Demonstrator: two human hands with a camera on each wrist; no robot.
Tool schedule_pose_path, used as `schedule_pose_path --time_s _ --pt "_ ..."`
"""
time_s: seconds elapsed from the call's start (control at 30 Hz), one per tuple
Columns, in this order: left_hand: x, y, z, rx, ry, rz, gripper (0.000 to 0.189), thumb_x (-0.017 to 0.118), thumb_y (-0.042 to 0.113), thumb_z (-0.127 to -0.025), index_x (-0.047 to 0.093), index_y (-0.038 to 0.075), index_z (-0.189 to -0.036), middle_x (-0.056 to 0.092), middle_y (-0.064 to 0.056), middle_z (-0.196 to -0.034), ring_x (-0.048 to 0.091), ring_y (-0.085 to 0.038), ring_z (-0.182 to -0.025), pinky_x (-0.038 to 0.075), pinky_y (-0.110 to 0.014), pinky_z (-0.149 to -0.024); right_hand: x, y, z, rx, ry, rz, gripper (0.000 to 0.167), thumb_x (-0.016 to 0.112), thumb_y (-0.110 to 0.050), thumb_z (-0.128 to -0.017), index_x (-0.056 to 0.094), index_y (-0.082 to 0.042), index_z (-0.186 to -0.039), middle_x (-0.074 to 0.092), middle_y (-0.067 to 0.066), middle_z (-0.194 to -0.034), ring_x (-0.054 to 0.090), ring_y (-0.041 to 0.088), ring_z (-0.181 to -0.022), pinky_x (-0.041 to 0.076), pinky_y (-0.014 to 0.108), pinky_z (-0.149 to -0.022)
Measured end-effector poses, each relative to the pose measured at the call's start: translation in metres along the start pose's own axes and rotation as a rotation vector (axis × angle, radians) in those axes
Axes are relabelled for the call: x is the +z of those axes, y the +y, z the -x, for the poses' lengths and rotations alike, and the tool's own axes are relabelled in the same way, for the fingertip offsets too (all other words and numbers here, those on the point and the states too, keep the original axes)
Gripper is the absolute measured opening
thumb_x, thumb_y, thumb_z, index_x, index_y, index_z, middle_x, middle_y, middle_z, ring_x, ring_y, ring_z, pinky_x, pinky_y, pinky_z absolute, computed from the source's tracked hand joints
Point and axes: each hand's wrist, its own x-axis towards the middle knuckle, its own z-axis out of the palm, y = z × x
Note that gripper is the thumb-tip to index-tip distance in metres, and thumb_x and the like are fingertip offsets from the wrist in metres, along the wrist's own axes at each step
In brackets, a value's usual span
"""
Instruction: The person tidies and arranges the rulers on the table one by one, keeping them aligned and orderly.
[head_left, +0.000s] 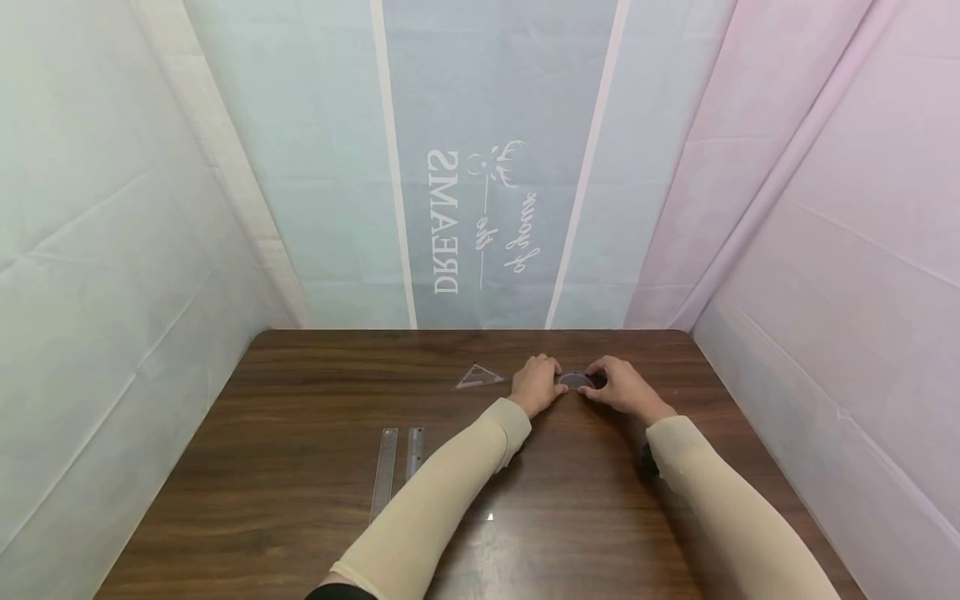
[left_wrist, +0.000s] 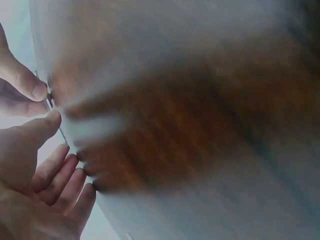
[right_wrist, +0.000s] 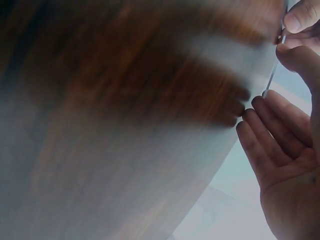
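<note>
both hands on 1 clear protractor (head_left: 577, 381)

the left hand (head_left: 536, 385) and the right hand (head_left: 621, 385) pinch the protractor from opposite ends, thumbs on the near side, fingertips on the far side. each grip is narrow. the protractor sits right between the 2 hands, at the table (head_left: 300, 400); whether it lies flat or slightly raised, i cannot tell.

left of the left hand, apart from it, lies a clear triangle (head_left: 480, 379). nearer the person, left of the same hand, are a ruler (head_left: 384, 467) and another ruler (head_left: 416, 450), side by side, the left sleeve (head_left: 442, 483) cutting across the view of the latter.

the plastic looks thin and slick, so if 1 hand lets go early, the protractor could swing round or skid. squeezing inward too hard might bow it. a careless sweep to the left could knock the triangle, and a low, dragging sleeve could nudge the rulers. see-through edges over dark wood also make a finger easy to misplace.
</note>
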Motion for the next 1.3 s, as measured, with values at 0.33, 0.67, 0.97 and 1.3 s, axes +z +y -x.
schedule_pose_path --time_s 0.33,0.67,0.97,1.3 --pt "-0.008 -0.014 0.005 0.016 0.043 -0.017 0.037 0.077 0.042 -0.101 0.073 0.02 -0.131 0.072 0.002 -0.121 0.063 -0.017 -0.114 0.057 -0.032 -0.086 0.004 -0.012 -0.004 0.028 0.007 0.002 0.039 0.085 -0.023 -0.094 0.072 0.003 -0.12 0.075 0.016 -0.11 0.072 0.029 -0.099 0.059 0.053 -0.09" --pt "-0.019 -0.033 0.019 0.015 0.06 0.101 0.035 0.079 0.037 -0.101 0.072 0.016 -0.129 0.073 0.002 -0.119 0.062 -0.017 -0.111 0.055 -0.031 -0.089 0.01 -0.033 -0.007 0.034 -0.007 -0.046 0.041 0.081 -0.023 -0.098 0.068 0.003 -0.126 0.076 0.014 -0.105 0.073 0.027 -0.096 0.061 0.05 -0.086" --pt "-0.03 -0.05 0.033 0.033 0.075 0.112 0.036 0.081 0.038 -0.099 0.074 0.017 -0.128 0.072 0.002 -0.114 0.063 -0.017 -0.109 0.055 -0.03 -0.087 0.015 -0.05 -0.007 0.013 -0.048 -0.078 0.041 0.083 -0.019 -0.097 0.068 0.001 -0.129 0.075 0.009 -0.105 0.072 0.022 -0.093 0.062 0.044 -0.082" --pt "-0.041 -0.062 0.053 0.095 0.086 0.078 0.038 0.082 0.036 -0.098 0.075 0.016 -0.13 0.072 0.0 -0.112 0.063 -0.015 -0.102 0.053 -0.028 -0.086 0.02 -0.068 -0.002 -0.015 -0.08 -0.086 0.046 0.085 -0.018 -0.096 0.066 0.001 -0.134 0.076 0.008 -0.106 0.073 0.021 -0.095 0.062 0.044 -0.083"
